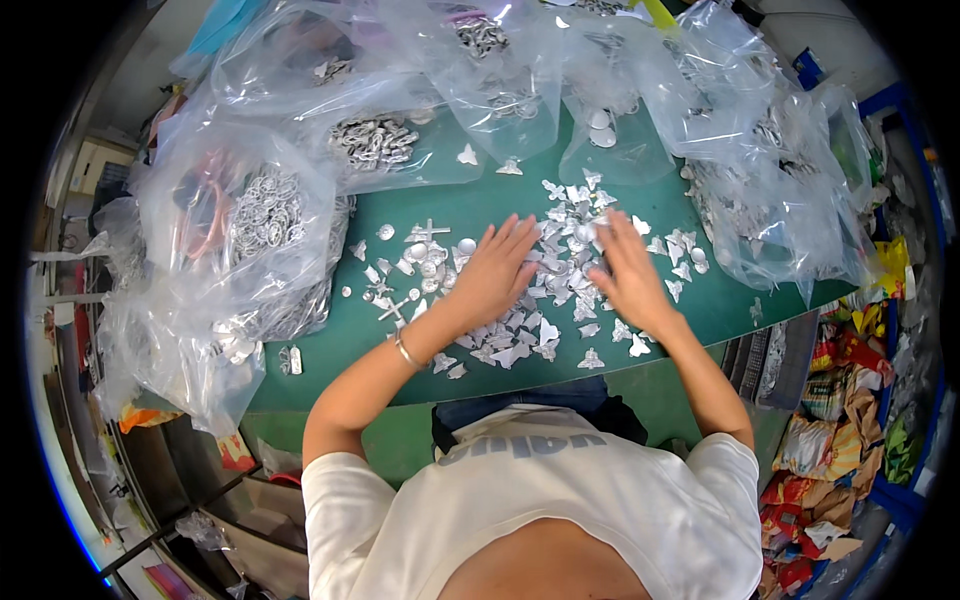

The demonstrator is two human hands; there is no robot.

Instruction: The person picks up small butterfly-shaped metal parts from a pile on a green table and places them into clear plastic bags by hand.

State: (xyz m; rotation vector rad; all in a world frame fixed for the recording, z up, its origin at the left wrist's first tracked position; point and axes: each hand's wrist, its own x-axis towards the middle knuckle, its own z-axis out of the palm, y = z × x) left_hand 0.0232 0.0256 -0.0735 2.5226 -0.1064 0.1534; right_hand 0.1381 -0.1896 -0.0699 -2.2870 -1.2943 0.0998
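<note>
Left hand (497,268) is laid palm-down on the heap of small silver metal pieces (540,300), fingers spread and extended toward the far side of the table; nothing is seen clamped in it. A thin bracelet (406,352) is worn at the left wrist.

Right hand (627,268) is likewise laid flat on the heap, fingers apart and pointed away from the body, with the fingertips (603,228) resting near a brighter cluster of pieces. No piece is seen gripped; whether anything is pinched beneath the palm cannot be told.

The two hands are placed side by side with a narrow strip of the heap exposed between them.

The heap is spread across the middle of the green table (470,205), just in front of the person. Many pieces are wing- or fan-shaped; to the left of the left hand, rounder disc-like pieces (430,252) and a few cross-shaped ones are scattered. A single small tag-like piece (294,359) is seen apart near the table's left front edge.

Clear plastic bags (400,90) holding more silver pieces are ranged along the far and left sides of the table; one at the left holds ring-shaped pieces (265,210), and further bags (775,190) are piled at the right. Coloured wrappers and scraps (830,400) are heaped beside the table at the right.
</note>
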